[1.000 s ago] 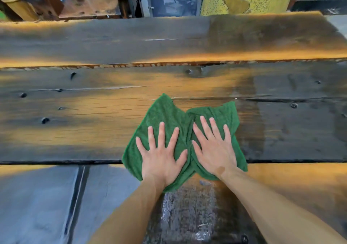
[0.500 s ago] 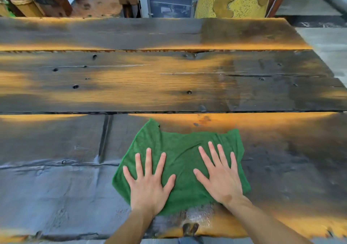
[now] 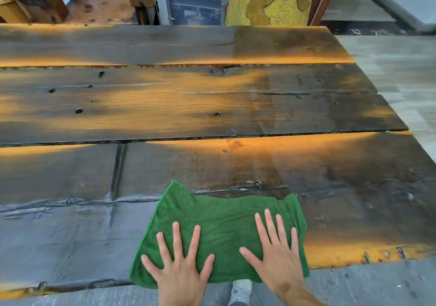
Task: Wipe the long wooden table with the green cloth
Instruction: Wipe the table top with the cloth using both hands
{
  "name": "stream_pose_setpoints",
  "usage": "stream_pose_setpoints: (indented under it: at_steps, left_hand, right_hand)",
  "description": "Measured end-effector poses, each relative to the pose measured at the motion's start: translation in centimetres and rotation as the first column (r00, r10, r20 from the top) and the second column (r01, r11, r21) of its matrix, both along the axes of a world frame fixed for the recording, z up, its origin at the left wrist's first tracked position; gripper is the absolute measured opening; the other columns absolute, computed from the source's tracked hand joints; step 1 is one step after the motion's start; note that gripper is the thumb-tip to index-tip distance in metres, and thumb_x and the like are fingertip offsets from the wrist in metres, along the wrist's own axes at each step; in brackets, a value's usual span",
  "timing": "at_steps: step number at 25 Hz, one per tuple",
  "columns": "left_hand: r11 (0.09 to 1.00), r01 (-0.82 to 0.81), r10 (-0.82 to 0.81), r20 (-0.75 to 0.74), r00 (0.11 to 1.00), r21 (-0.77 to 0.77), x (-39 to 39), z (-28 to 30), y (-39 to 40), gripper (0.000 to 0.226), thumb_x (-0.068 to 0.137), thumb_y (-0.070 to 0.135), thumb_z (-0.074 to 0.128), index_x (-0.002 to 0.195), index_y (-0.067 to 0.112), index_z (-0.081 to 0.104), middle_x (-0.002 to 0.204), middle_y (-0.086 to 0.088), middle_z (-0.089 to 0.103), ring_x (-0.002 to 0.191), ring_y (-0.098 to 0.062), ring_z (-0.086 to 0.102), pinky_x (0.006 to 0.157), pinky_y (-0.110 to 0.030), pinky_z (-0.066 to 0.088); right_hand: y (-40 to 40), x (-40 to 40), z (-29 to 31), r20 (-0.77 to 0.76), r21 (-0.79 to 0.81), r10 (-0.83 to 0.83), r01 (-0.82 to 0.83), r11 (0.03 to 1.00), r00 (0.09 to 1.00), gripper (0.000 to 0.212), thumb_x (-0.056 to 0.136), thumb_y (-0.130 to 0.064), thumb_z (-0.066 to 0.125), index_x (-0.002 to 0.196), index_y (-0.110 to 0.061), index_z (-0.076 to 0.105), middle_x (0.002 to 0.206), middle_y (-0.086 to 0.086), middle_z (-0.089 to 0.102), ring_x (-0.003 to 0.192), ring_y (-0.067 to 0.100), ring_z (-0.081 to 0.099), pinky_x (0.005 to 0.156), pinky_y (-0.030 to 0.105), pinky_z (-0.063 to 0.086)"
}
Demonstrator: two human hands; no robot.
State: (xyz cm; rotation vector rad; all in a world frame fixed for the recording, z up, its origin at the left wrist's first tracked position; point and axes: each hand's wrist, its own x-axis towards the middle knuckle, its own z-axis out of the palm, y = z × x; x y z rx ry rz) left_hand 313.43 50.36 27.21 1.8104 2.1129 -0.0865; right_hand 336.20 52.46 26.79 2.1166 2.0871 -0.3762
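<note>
Left hand (image 3: pixel 180 274) and right hand (image 3: pixel 277 256), both flat with fingers spread, press palm-down on the green cloth (image 3: pixel 221 230) without gripping it. The cloth lies directly beneath both hands at the near edge of the long wooden table (image 3: pixel 165 107), its long axis left to right, its near hem overhanging the edge. The table's unwiped planks lie ahead and to the left, so the coming stroke probably runs outward; no containers are visible.

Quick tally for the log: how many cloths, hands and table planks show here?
Green cloth: 1
Hands, left hand and right hand, both flat on the cloth: 2
Planks of the wooden table: 3
Total: 6
</note>
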Motion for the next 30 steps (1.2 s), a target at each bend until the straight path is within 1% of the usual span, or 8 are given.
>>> stream_pose_setpoints:
  at_steps: [3,8,12,17,19,23,25,30]
  left_hand:
    - [1.000,0.025,-0.025,0.010,1.000,-0.012,0.9,0.3,1.4,0.074,0.079,0.073,0.041,0.146,0.042,0.042,0.160,-0.011,0.038,0.140,-0.050,0.040,0.101,-0.084,0.010]
    - [1.000,0.024,-0.023,0.024,0.999,-0.015,2.8,0.3,6.4,0.075,0.078,0.075,0.042,0.146,0.042,0.050,0.162,-0.010,0.036,0.144,-0.049,0.035,0.102,-0.085,0.009]
    - [0.999,0.039,-0.039,-0.022,0.999,-0.011,4.5,-0.5,12.7,0.076,0.082,0.077,0.039,0.150,0.044,0.043,0.164,-0.008,0.031,0.146,-0.049,0.031,0.102,-0.085,0.011]
    - [0.999,0.038,-0.039,-0.075,0.996,-0.011,7.0,-1.2,23.6,0.074,0.089,0.080,0.027,0.154,0.045,0.034,0.167,-0.007,0.024,0.148,-0.047,0.027,0.101,-0.084,0.018]
    - [1.000,0.027,-0.026,-0.102,0.994,0.009,8.1,-1.8,29.3,0.074,0.090,0.082,0.016,0.156,0.049,0.027,0.169,-0.005,0.016,0.151,-0.045,0.021,0.103,-0.083,0.015]
    - [0.999,-0.026,0.030,-0.125,0.992,0.036,9.7,-2.0,39.8,0.076,0.079,0.086,-0.005,0.149,0.060,-0.020,0.164,0.005,-0.032,0.153,-0.036,-0.020,0.112,-0.077,-0.003]
    - [0.998,-0.053,0.056,-0.130,0.990,0.027,10.3,-1.6,44.0,0.076,0.076,0.085,-0.008,0.145,0.060,-0.027,0.161,0.007,-0.037,0.152,-0.034,-0.025,0.112,-0.076,-0.004]
    - [0.995,-0.090,0.095,-0.138,0.986,0.039,11.1,-1.2,52.6,0.075,0.077,0.087,-0.008,0.146,0.061,-0.026,0.164,0.006,-0.033,0.152,-0.034,-0.024,0.113,-0.076,-0.004]
  right_hand:
    - [0.7,0.7,-0.1,-0.015,0.002,-0.078,0.078,0.997,0.997,0.101,0.082,-0.091,0.034,0.158,-0.026,0.028,0.165,-0.001,0.025,0.150,0.024,0.022,0.115,0.054,0.011]
    - [5.6,2.6,0.1,-0.021,0.010,-0.078,0.079,0.997,0.997,0.100,0.081,-0.092,0.033,0.159,-0.029,0.027,0.165,-0.004,0.024,0.151,0.022,0.020,0.115,0.058,0.016]
    - [12.2,4.1,-0.3,-0.019,0.080,-0.119,0.120,0.990,0.993,0.094,0.084,-0.089,0.028,0.159,-0.032,0.023,0.166,-0.007,0.020,0.153,0.021,0.017,0.118,0.059,0.017]
    - [23.8,6.9,-0.4,-0.019,0.137,-0.079,0.081,0.987,0.997,0.091,0.086,-0.088,0.015,0.160,-0.035,0.008,0.167,-0.009,0.001,0.155,0.018,0.001,0.122,0.057,0.009]
    - [29.6,8.0,-0.5,-0.037,0.136,-0.070,0.074,0.988,0.997,0.091,0.086,-0.088,0.011,0.159,-0.036,0.002,0.167,-0.010,-0.004,0.155,0.018,-0.004,0.122,0.056,0.005]
    - [40.0,9.4,-0.9,-0.055,0.132,-0.050,0.057,0.990,0.997,0.088,0.087,-0.086,0.007,0.157,-0.037,-0.013,0.165,-0.011,-0.020,0.153,0.017,-0.017,0.122,0.054,-0.006]
    - [44.3,10.1,-0.8,-0.067,0.121,-0.021,0.029,0.992,0.998,0.087,0.087,-0.085,0.006,0.156,-0.037,-0.018,0.163,-0.011,-0.025,0.152,0.017,-0.022,0.122,0.053,-0.009]
    - [54.2,11.1,-0.9,-0.091,0.142,0.025,-0.012,0.990,0.995,0.087,0.087,-0.085,0.004,0.154,-0.038,-0.025,0.162,-0.011,-0.028,0.151,0.016,-0.024,0.122,0.053,-0.010]
